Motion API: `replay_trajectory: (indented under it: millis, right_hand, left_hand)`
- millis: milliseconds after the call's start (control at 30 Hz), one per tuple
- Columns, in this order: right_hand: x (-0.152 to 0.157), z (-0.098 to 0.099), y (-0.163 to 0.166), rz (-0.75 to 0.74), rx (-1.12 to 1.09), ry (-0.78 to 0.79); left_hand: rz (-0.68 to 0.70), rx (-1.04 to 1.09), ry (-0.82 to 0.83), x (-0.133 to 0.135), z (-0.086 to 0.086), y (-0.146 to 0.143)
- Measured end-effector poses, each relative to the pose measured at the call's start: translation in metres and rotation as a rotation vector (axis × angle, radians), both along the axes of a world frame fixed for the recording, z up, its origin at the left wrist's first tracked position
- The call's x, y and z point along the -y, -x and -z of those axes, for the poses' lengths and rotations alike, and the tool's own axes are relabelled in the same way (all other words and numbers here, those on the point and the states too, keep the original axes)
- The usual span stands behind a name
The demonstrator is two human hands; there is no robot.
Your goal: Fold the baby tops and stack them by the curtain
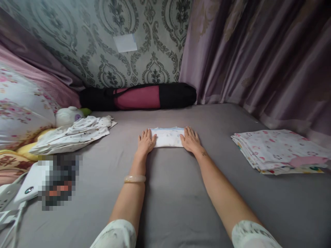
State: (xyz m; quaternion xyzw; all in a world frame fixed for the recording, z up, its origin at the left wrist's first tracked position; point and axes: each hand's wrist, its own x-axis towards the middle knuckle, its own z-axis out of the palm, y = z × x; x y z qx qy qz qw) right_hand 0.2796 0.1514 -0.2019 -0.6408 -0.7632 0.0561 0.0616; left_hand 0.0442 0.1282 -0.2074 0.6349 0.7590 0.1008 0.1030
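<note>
A small folded white cloth (168, 137) with a faint print lies flat on the grey bedsheet (176, 199) in the middle of the view. My left hand (146, 140) rests palm down on the cloth's left end, fingers stretched out. On its right end my right hand (190, 139) lies flat in the same way. A pale bangle (134, 178) circles my left wrist. Neither hand grips anything.
A stack of folded printed cloths (280, 150) sits at the right. A loose white garment (74, 133) and a soft toy (67, 115) lie at the left, by floral pillows (23, 103). A black and pink roll bag (138, 96) lies against the wall. Curtains (258, 55) hang right.
</note>
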Motion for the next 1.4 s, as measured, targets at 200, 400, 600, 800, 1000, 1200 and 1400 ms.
replay_trajectory:
  millis: [200,400,600,800,1000,1200,1400]
  right_hand:
    - [-0.001,0.002,-0.001,-0.004,-0.017,-0.002]
    - [0.0,-0.003,0.0,-0.016,-0.017,-0.035]
    - [0.005,-0.008,0.012,-0.092,-0.033,-0.112]
    - [0.006,0.001,0.013,-0.089,-0.017,-0.051]
    - [0.008,-0.006,0.014,-0.079,-0.011,-0.06]
    - [0.017,-0.013,0.03,-0.145,-0.044,-0.12]
    - [0.017,-0.004,0.034,-0.151,-0.05,-0.014]
  left_hand:
    - [-0.005,-0.03,0.009,-0.001,0.003,0.004]
    - [-0.009,-0.089,-0.053,0.001,-0.007,0.0]
    - [0.119,-0.16,-0.176,0.003,-0.013,-0.014]
    - [0.149,-0.084,-0.009,0.002,-0.002,-0.014]
    - [0.137,-0.108,-0.048,0.003,-0.008,-0.014]
    - [0.197,-0.182,-0.202,0.01,-0.019,-0.03]
    - [0.237,-0.156,-0.052,0.01,-0.011,-0.035]
